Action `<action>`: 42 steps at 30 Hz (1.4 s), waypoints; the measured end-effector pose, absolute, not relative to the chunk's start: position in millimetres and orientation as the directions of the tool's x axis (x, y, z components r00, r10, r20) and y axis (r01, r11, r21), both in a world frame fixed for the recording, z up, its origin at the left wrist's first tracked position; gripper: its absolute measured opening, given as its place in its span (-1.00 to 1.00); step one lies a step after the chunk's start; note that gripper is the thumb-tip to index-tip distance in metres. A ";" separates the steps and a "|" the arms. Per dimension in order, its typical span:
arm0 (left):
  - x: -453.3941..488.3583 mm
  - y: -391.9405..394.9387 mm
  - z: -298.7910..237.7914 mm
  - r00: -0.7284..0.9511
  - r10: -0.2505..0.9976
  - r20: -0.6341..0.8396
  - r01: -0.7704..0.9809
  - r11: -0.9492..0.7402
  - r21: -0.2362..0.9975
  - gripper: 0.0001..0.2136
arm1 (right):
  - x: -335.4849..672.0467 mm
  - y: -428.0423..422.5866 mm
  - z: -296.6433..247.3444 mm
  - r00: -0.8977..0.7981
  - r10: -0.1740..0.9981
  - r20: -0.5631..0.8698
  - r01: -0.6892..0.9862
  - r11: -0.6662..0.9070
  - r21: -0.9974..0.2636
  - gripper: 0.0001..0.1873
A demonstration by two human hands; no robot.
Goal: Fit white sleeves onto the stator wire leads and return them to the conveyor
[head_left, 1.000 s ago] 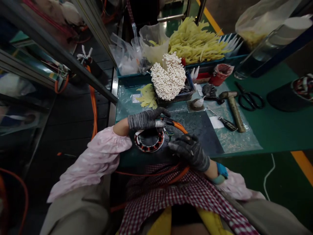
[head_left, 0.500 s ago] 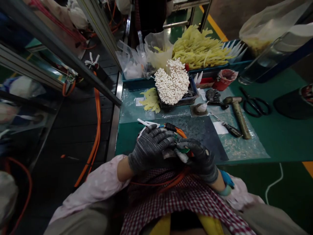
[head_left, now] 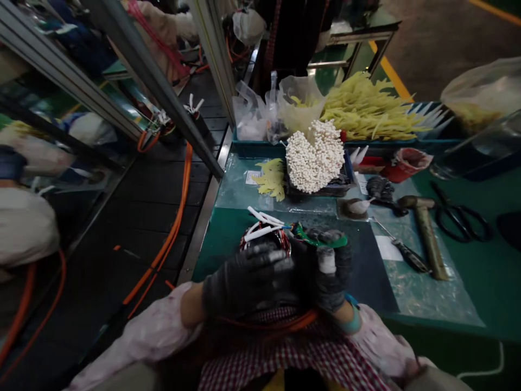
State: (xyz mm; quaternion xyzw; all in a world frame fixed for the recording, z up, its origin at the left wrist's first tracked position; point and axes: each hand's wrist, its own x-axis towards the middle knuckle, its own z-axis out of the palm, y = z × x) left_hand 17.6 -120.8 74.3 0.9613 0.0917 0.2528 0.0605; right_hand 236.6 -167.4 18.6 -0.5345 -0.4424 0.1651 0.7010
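A ring-shaped coil with copper-coloured wire (head_left: 245,243) stands upright at the table's near edge. White sleeves (head_left: 260,233) stick out of its top, towards the left. My left hand (head_left: 250,279), in a dark grey glove, lies across its near side with fingers stretched out to the right, partly blurred. My right hand (head_left: 331,271), also gloved and with white tape round the thumb, pinches a green strip (head_left: 337,240) at the coil's right side. The strip's left end reaches the sleeves. An orange cable (head_left: 295,324) curves across my lap below both hands.
Behind the coil stand a bundle of white sticks (head_left: 315,157) and yellow leaf-shaped pieces (head_left: 362,108). To the right lie a screwdriver (head_left: 411,256), a hammer (head_left: 431,244) and scissors (head_left: 462,220). A metal post (head_left: 158,81) and a black conveyor (head_left: 150,217) are at left.
The view has shifted, so the table sits lower and farther right. My right hand has turned and raised the green strip. My left hand has slid down, baring the coil's top.
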 end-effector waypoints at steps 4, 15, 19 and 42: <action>-19.3 -68.7 104.2 0.712 0.450 0.540 0.168 -0.855 0.491 -0.56 | 239.6 -153.9 21.8 0.273 0.768 0.579 0.265 0.518 -0.813 -0.77; 90.4 117.8 58.2 0.351 0.930 -0.109 0.895 -0.299 0.329 -0.64 | 248.7 -144.3 29.9 -0.034 0.716 0.697 0.300 0.673 -0.676 -0.79; 106.0 141.3 47.8 0.264 0.938 -0.222 0.933 -0.190 0.306 -0.58 | 247.8 -145.5 23.9 -0.006 0.717 0.697 0.288 0.669 -0.685 -0.80; 72.5 109.4 63.5 0.129 0.991 -0.038 0.627 -0.052 0.777 -0.70 | 254.8 -151.9 1.0 0.269 0.858 0.437 0.225 0.386 -0.895 -0.57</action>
